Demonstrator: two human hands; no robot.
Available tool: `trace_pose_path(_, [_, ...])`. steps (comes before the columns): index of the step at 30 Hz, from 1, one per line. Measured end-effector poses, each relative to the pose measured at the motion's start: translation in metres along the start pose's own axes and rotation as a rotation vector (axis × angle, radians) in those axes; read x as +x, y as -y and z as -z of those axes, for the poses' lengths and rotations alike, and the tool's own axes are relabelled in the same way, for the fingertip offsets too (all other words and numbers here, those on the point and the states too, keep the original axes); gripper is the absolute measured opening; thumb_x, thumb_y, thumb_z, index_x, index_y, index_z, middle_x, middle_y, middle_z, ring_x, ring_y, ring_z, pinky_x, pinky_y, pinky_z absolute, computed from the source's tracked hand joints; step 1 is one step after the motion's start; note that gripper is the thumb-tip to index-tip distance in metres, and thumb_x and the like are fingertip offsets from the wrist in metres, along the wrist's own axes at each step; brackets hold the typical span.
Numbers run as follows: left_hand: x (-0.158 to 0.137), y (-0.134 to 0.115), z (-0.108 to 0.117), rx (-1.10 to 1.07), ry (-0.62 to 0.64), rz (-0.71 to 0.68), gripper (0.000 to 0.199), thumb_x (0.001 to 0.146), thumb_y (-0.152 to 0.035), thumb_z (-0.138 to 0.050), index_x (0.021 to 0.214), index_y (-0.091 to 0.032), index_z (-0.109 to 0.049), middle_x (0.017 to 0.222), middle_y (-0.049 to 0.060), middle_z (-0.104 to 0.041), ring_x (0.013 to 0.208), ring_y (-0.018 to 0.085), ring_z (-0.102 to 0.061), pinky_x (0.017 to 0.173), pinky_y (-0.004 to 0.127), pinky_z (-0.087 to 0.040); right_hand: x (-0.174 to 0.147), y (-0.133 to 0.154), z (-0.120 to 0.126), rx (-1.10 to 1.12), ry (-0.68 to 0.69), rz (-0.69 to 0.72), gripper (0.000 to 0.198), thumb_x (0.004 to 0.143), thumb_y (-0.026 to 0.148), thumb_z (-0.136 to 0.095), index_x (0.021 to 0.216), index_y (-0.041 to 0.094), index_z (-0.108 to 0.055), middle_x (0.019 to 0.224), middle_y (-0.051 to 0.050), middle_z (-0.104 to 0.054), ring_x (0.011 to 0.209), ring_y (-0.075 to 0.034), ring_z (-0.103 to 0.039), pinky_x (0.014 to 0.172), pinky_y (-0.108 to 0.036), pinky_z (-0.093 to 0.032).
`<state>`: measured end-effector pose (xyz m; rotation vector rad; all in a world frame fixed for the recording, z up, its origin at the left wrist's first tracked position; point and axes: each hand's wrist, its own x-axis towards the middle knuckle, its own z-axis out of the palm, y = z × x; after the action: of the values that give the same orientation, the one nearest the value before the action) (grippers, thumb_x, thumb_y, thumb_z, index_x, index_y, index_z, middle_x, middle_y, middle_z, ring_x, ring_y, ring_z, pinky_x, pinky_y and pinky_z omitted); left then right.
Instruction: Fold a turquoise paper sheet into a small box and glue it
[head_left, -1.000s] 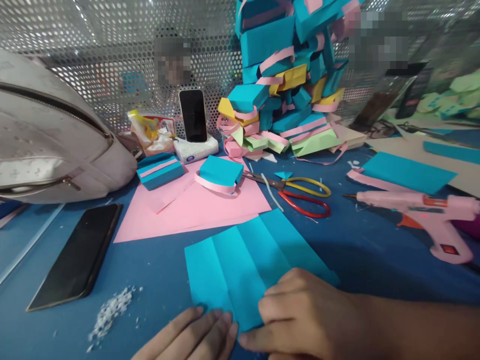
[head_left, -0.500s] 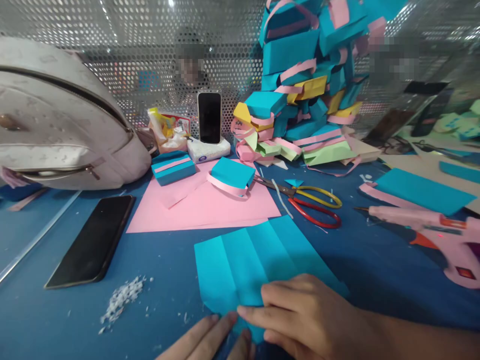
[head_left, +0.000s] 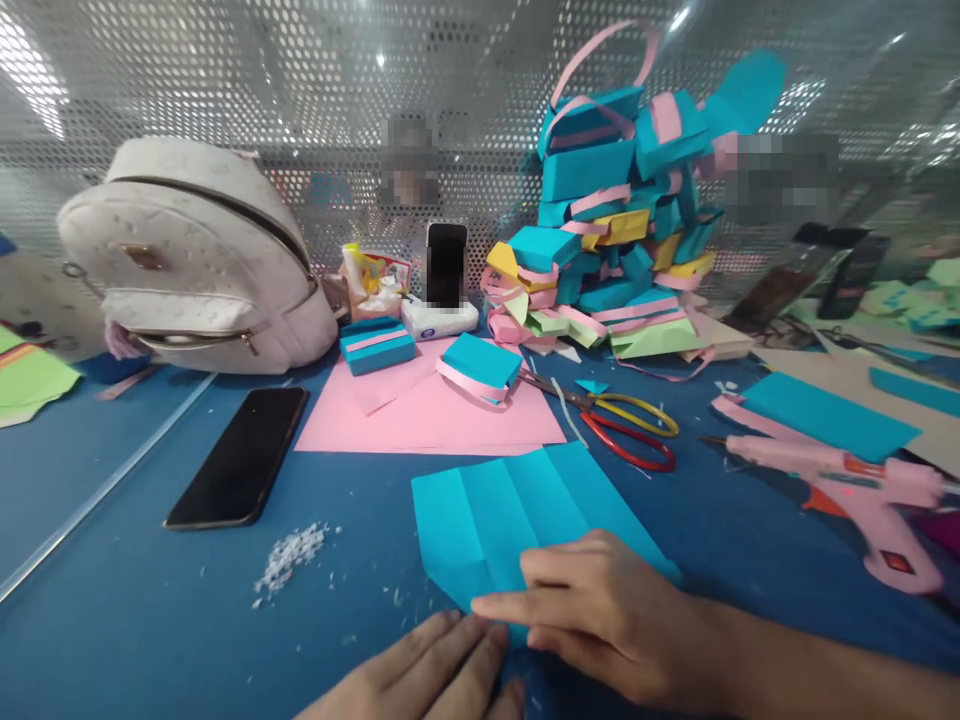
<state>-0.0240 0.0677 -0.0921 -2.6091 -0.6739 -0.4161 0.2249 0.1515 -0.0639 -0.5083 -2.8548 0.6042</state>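
Observation:
A sheet of blue paper (head_left: pixel 517 505) with several parallel crease lines lies on the table in front of me. My right hand (head_left: pixel 600 610) is on its near part, index finger pointing left and the other fingers curled against the paper. My left hand (head_left: pixel 442 670) reaches in from the bottom edge, fingers stretched out side by side, their tips at the near left edge of the sheet. The fingertips of both hands nearly meet there. Both palms hide the sheet's near edge, so I cannot tell how it is folded there.
Pink paper (head_left: pixel 420 430) bears two small blue paper boxes. Beside it lie scissors (head_left: pixel 630 430); a pink glue gun (head_left: pixel 840 470) is at right. A phone (head_left: pixel 240 455), white scraps (head_left: pixel 292 560) and a backpack (head_left: pixel 202 260) are at left. Paper bags (head_left: pixel 589 170) are piled behind.
The camera view has shifted, bringing more of the backpack into sight. My left hand has slid slightly right along the paper's near edge; my right hand stays on the sheet.

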Motion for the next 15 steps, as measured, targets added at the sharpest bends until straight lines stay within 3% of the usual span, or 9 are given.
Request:
trace_pose_path(5, [0.010,0.008,0.024,-0.064,0.161,-0.069,0.036,0.102,-0.025,-0.040,0.132,-0.015,-0.056,0.129,0.005,-0.066,0.114,0.019,-0.065,0.100,0.028,-0.052,0.010,-0.004,0.007,-0.127,0.077,0.076,0.039,0.105,0.041,-0.032,0.139,0.034,-0.051,0.083,0.002,-0.059,0.062,-0.011,-0.052,0.054,-0.027,-0.024])
trace_pose_path(8, [0.016,0.013,0.038,-0.112,0.165,-0.074,0.036,0.101,-0.025,-0.043,0.132,-0.011,-0.055,0.127,0.008,-0.067,0.117,0.020,-0.063,0.104,0.030,-0.049,0.019,-0.004,0.014,-0.199,0.105,0.112,0.039,0.105,0.042,-0.035,0.139,0.035,-0.050,0.088,0.002,-0.060,0.063,-0.011,-0.052,0.053,-0.027,-0.024])
trace_pose_path(15, [0.015,0.007,0.029,-0.123,0.103,-0.033,0.034,0.100,-0.018,-0.042,0.129,-0.012,-0.057,0.116,0.007,-0.072,0.108,0.021,-0.068,0.098,0.032,-0.053,0.032,0.015,0.025,-0.337,0.134,0.134,0.034,0.102,0.038,-0.042,0.133,0.030,-0.056,0.090,0.000,-0.065,0.065,-0.012,-0.056,0.050,-0.030,-0.018])
